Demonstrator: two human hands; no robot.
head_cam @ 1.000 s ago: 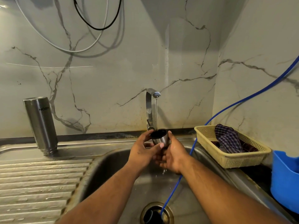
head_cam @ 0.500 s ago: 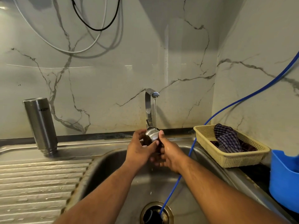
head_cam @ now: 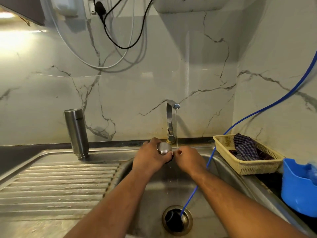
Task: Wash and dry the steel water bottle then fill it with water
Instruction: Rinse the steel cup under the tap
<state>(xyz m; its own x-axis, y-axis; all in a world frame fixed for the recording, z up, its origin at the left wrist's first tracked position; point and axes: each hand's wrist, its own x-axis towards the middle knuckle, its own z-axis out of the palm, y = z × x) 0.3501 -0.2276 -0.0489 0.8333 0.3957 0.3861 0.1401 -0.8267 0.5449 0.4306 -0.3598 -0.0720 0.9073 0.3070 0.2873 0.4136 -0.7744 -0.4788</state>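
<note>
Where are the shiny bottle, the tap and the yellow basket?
steel bottle (head_cam: pixel 76 133), head view, middle of its upside-down body.
tap (head_cam: pixel 169 116), head view, on its upright neck.
yellow basket (head_cam: pixel 248 166), head view, on its front wall.

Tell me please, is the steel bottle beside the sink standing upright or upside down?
Upside down. The steel bottle stands with its threaded neck down on the drainboard and its closed base on top.

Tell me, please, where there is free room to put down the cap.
The ribbed drainboard, in front of the bottle and left of the basin, is bare. The ledge between bottle and tap is also free. The right side is crowded: basket with cloth, blue tub, and the hose crossing the basin to the drain.
</note>
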